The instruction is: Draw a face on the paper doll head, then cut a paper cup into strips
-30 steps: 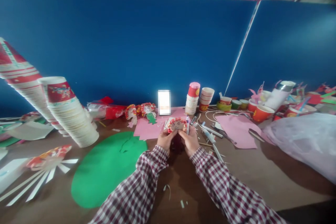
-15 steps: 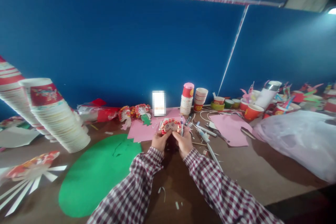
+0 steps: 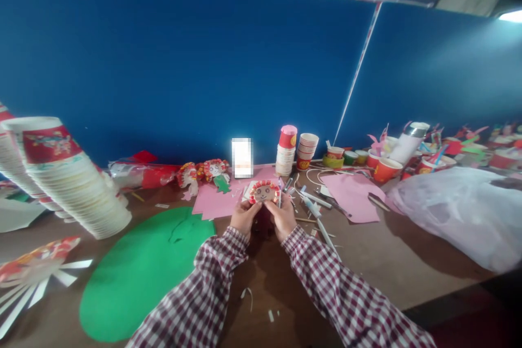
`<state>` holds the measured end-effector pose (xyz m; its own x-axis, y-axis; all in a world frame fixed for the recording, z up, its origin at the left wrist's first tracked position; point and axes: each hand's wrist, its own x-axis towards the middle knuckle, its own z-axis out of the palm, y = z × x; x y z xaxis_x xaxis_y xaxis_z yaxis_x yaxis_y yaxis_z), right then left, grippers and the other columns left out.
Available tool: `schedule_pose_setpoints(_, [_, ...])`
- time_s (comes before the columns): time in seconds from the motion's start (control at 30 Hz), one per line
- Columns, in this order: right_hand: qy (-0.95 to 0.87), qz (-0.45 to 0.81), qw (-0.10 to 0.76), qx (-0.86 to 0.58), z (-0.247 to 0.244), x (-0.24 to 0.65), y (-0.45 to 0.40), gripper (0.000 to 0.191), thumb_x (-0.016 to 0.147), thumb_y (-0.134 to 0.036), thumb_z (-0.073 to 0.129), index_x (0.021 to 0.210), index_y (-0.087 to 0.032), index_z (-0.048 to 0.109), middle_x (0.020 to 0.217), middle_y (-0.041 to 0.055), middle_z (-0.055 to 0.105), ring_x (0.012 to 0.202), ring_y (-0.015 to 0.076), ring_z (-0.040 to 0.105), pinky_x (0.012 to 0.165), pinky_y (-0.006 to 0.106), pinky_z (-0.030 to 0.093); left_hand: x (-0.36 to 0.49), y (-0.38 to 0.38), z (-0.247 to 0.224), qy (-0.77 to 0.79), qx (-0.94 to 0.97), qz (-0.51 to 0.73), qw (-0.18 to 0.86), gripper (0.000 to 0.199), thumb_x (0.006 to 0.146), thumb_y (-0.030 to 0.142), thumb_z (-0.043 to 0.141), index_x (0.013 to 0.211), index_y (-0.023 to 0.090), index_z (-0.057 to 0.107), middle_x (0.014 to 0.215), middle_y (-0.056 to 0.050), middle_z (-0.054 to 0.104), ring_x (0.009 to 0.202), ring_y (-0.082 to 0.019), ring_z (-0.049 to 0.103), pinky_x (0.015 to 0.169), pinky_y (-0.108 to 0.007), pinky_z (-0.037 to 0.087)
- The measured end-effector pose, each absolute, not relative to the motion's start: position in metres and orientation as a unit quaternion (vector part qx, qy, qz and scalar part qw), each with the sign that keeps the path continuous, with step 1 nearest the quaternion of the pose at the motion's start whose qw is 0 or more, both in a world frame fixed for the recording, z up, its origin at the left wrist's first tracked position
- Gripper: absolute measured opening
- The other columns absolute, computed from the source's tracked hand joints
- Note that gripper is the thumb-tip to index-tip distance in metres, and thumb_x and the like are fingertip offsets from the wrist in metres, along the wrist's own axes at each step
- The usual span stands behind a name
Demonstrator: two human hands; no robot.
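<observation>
Between my two hands is a paper-cup doll face (image 3: 263, 193), with drawn eyes and a smile and a curled red, white and yellow fringe around its top. My left hand (image 3: 244, 218) pinches its lower left edge, thumb in front. On the lower right edge my right hand (image 3: 283, 219) is closed the same way. A slim pen (image 3: 279, 193) stands upright by my right fingers; whether they grip it I cannot tell. Behind the face lies pink paper (image 3: 218, 200), with finished-looking fringed dolls (image 3: 216, 171) beside it.
Leaning stacks of paper cups (image 3: 77, 179) stand at the left, near a green oval sheet (image 3: 147, 272) and a cut, splayed cup (image 3: 41, 266). A glue gun (image 3: 320, 220) with its cord lies right of my hands. Farther right are pink paper (image 3: 353, 198) and a plastic bag (image 3: 457, 212).
The view has turned slightly right, so the table things sit farther left. The doll face shows more fully now, with its mouth clear of my thumbs. Both hands keep their hold.
</observation>
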<state>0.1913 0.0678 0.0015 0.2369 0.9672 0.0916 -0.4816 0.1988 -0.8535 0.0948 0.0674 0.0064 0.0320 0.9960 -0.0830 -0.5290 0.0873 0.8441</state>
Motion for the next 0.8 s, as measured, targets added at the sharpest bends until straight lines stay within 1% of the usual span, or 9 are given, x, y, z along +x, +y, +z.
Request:
schedule_pose_setpoints(0.1, [-0.337, 0.518, 0.697, -0.362, 0.0024, 0.1909, 0.0679, 0.03, 0.058, -0.019, 0.07, 0.085, -0.019, 0.057, 0.073, -0.0011, 0.066, 0.067, 0.0177, 0.062, 0.072, 0.035, 0.049, 0.0953, 0.0667, 0.0064, 0.364, 0.329, 0.592, 0.64, 0.034, 0.049, 0.029, 0.083, 0.073, 0.011, 0.067, 0.061, -0.005, 0.068, 0.056, -0.016, 0.063, 0.062, -0.029, 0.052])
schedule_pose_setpoints(0.17, [-0.329, 0.518, 0.702, -0.362, 0.0036, 0.1907, 0.0675, 0.032, 0.058, -0.019, 0.07, 0.087, -0.019, 0.056, 0.073, -0.0012, 0.066, 0.068, 0.0178, 0.063, 0.073, 0.035, 0.05, 0.0954, 0.0658, 0.0072, 0.366, 0.329, 0.587, 0.643, 0.033, 0.05, 0.029, 0.082, 0.074, 0.011, 0.067, 0.065, -0.005, 0.069, 0.058, -0.016, 0.063, 0.062, -0.028, 0.051])
schedule_pose_setpoints(0.23, [-0.315, 0.514, 0.711, -0.362, 0.0049, 0.1905, 0.0668, 0.035, 0.058, -0.018, 0.071, 0.089, -0.02, 0.055, 0.074, -0.0016, 0.066, 0.069, 0.0175, 0.063, 0.072, 0.034, 0.05, 0.095, 0.0652, 0.0078, 0.372, 0.33, 0.578, 0.647, 0.033, 0.052, 0.029, 0.081, 0.075, 0.011, 0.066, 0.066, -0.005, 0.069, 0.056, -0.015, 0.063, 0.057, -0.026, 0.05])
schedule_pose_setpoints(0.33, [-0.303, 0.509, 0.717, -0.368, 0.0067, 0.1905, 0.0652, 0.038, 0.057, -0.017, 0.072, 0.09, -0.021, 0.053, 0.072, -0.0028, 0.065, 0.067, 0.0164, 0.062, 0.068, 0.032, 0.05, 0.0939, 0.0657, 0.0072, 0.383, 0.333, 0.567, 0.649, 0.033, 0.051, 0.03, 0.081, 0.07, 0.01, 0.063, 0.059, -0.004, 0.066, 0.049, -0.013, 0.06, 0.05, -0.023, 0.047])
schedule_pose_setpoints(0.4, [-0.307, 0.514, 0.71, -0.371, 0.0073, 0.1907, 0.0638, 0.038, 0.057, -0.018, 0.073, 0.089, -0.02, 0.053, 0.07, -0.0034, 0.064, 0.064, 0.0154, 0.061, 0.065, 0.03, 0.05, 0.0933, 0.0664, 0.0062, 0.384, 0.334, 0.566, 0.648, 0.033, 0.05, 0.031, 0.081, 0.067, 0.01, 0.062, 0.057, -0.003, 0.065, 0.048, -0.012, 0.058, 0.048, -0.023, 0.046])
schedule_pose_setpoints(0.53, [-0.315, 0.533, 0.699, -0.358, 0.0059, 0.1905, 0.0625, 0.035, 0.058, -0.019, 0.072, 0.088, -0.019, 0.054, 0.069, -0.0038, 0.064, 0.061, 0.0147, 0.06, 0.062, 0.029, 0.05, 0.0934, 0.0675, 0.0043, 0.385, 0.335, 0.575, 0.64, 0.033, 0.051, 0.032, 0.08, 0.064, 0.011, 0.06, 0.053, -0.002, 0.063, 0.045, -0.011, 0.056, 0.047, -0.022, 0.044])
schedule_pose_setpoints(0.7, [-0.312, 0.527, 0.705, -0.357, 0.0024, 0.1891, 0.0659, 0.033, 0.056, -0.019, 0.073, 0.084, -0.018, 0.056, 0.067, -0.0029, 0.064, 0.063, 0.0169, 0.062, 0.067, 0.033, 0.051, 0.0951, 0.0682, 0.0018, 0.378, 0.346, 0.571, 0.641, 0.035, 0.051, 0.034, 0.081, 0.067, 0.009, 0.062, 0.055, -0.004, 0.064, 0.048, -0.012, 0.058, 0.049, -0.023, 0.046])
schedule_pose_setpoints(0.8, [-0.312, 0.527, 0.705, -0.358, 0.0019, 0.1889, 0.0671, 0.032, 0.057, -0.02, 0.073, 0.085, -0.018, 0.057, 0.068, -0.002, 0.065, 0.065, 0.0178, 0.063, 0.069, 0.034, 0.051, 0.0957, 0.0686, 0.0006, 0.381, 0.335, 0.578, 0.639, 0.036, 0.05, 0.034, 0.081, 0.068, 0.01, 0.061, 0.058, -0.004, 0.065, 0.051, -0.012, 0.059, 0.051, -0.023, 0.046])
